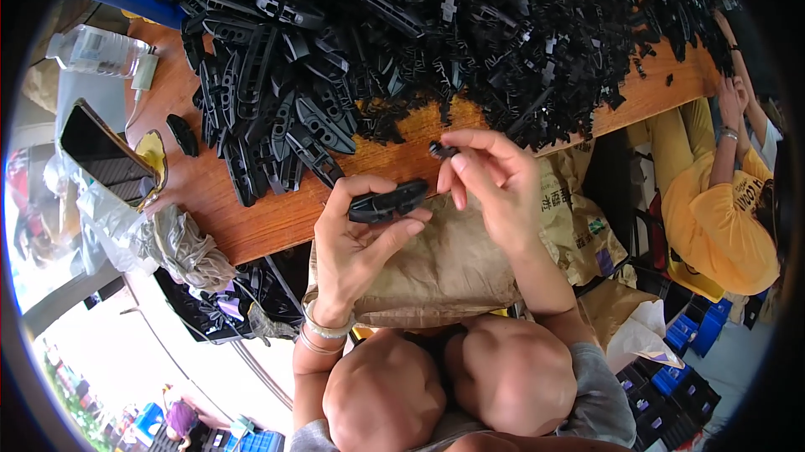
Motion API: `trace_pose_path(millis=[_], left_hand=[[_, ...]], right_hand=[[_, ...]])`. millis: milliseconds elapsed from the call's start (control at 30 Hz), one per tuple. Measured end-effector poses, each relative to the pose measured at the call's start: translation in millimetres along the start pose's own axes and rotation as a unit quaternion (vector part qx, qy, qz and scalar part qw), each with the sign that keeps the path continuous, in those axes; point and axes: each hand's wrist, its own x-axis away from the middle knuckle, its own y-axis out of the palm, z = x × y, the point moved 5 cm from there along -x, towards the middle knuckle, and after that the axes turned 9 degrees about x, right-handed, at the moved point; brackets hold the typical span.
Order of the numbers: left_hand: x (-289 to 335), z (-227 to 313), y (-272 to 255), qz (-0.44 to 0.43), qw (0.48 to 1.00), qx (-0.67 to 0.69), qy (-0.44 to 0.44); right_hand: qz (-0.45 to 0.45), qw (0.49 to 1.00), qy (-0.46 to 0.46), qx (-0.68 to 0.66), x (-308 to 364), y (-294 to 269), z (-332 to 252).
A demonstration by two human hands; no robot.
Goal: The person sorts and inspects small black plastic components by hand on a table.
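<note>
My left hand is closed round an elongated black plastic part, holding it over the table's near edge. To its right, my right hand pinches a small black plastic piece between thumb and fingertips. The two parts are apart. Just beyond my hands lies a large heap of black plastic parts: long, slotted housings toward the left, small clip-like pieces toward the right. A single dark oval part lies apart on the wood.
The wooden table runs across in front. At left are a phone on a yellow stand and a clear bottle. Brown paper sacks hang near my knees. A person in a yellow shirt works at right.
</note>
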Motion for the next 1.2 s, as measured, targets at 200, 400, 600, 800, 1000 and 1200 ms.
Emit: trace_pose_path(millis=[200, 400, 600, 800, 1000, 1200], left_hand=[[2, -1, 4, 0.015, 0.999, 0.012, -0.04], [6, 4, 4, 0.025, 0.998, 0.035, -0.046], [8, 1, -7, 0.059, 0.998, 0.012, -0.026], [10, 8, -2, 0.014, 0.997, -0.07, 0.009], [6, 18, -3, -0.032, 0.984, -0.165, 0.063], [4, 43, -33, 0.239, 0.802, -0.505, 0.211]], right_hand=[[0.018, 0.983, -0.105, 0.153, 12, 10, -22], [0.006, 0.929, -0.229, 0.292, 16, 17, -21], [-0.012, 0.915, -0.246, 0.319, 12, 21, -28], [-0.086, 0.947, -0.092, 0.294, 14, 11, -10], [-0.109, 0.946, -0.059, 0.301, 12, 2, -12], [-0.025, 0.874, -0.225, 0.43, -20, 11, -31]])
